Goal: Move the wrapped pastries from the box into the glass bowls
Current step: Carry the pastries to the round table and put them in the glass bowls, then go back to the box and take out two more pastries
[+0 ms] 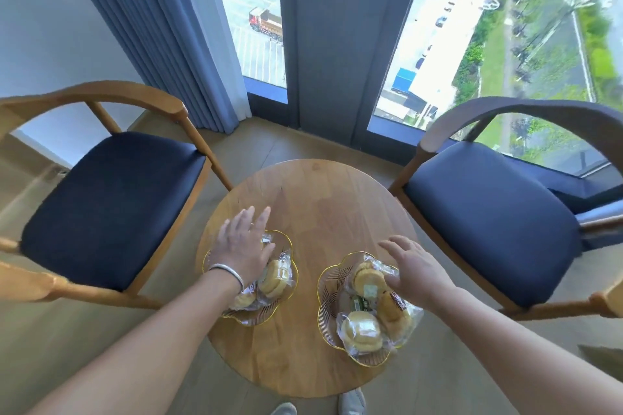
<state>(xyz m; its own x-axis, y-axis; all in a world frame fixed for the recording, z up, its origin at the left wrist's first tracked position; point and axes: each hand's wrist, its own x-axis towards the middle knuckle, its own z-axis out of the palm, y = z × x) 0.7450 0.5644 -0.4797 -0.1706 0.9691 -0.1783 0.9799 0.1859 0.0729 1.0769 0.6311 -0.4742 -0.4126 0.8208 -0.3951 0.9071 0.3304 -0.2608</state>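
Note:
Two gold-rimmed glass bowls stand on a small round wooden table (313, 199). The left bowl (286, 242) holds wrapped pastries (274, 278), partly hidden under my left hand (241, 248), which hovers over it with straight, spread fingers. The right bowl (328, 300) holds several wrapped pastries (362, 333). My right hand (409, 268) is spread over that bowl's far right side, fingers relaxed, its thumb touching a wrapper (369, 278). No box is in view.
A wooden armchair with a dark blue seat (111, 205) stands left of the table, another (488, 222) to the right. Behind are blue curtains (161, 27) and floor-to-ceiling windows. My shoes (352, 401) show below the table's near edge.

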